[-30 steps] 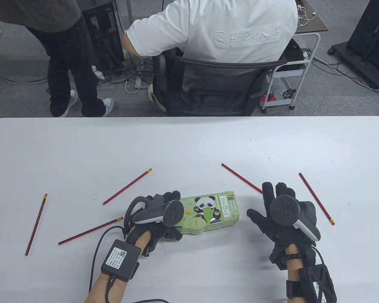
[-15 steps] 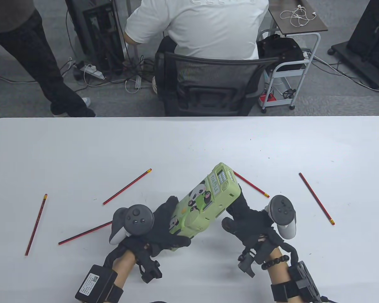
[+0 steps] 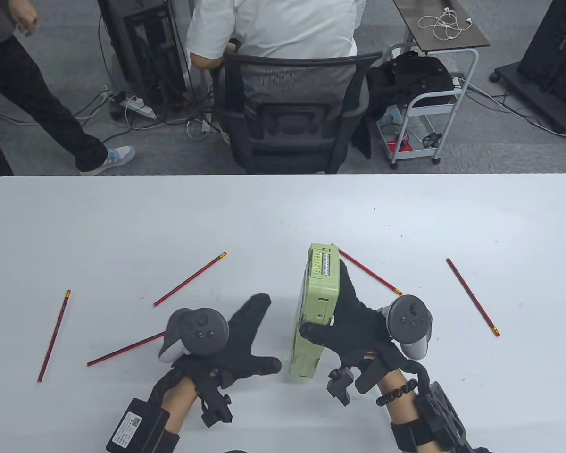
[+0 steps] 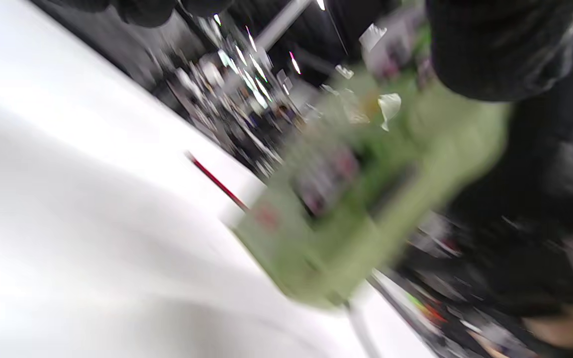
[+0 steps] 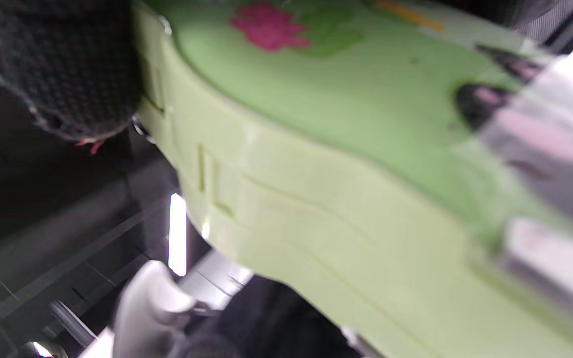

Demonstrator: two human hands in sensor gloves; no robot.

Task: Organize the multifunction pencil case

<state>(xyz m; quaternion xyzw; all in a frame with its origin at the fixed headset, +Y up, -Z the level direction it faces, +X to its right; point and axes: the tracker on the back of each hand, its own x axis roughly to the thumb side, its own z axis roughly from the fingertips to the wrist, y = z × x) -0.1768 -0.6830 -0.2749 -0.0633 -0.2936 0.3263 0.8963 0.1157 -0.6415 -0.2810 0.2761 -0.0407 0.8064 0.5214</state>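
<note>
Your right hand (image 3: 358, 325) grips the pencil case (image 3: 313, 311) around its narrow side, holding it on edge above the table (image 3: 122, 222), probably to reach a side compartment. Your left hand (image 3: 238, 342) hovers just left of the case, fingers spread, holding nothing. The case is pale green plastic, its cartoon face turned away; red pencils (image 3: 189, 279) lie around it.

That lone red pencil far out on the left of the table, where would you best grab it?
Pinch the far-left pencil mid-shaft, coming straight down with the free left hand. It lies flat and thin on the table, nothing touching it, so fingers can straddle its sides.
</note>
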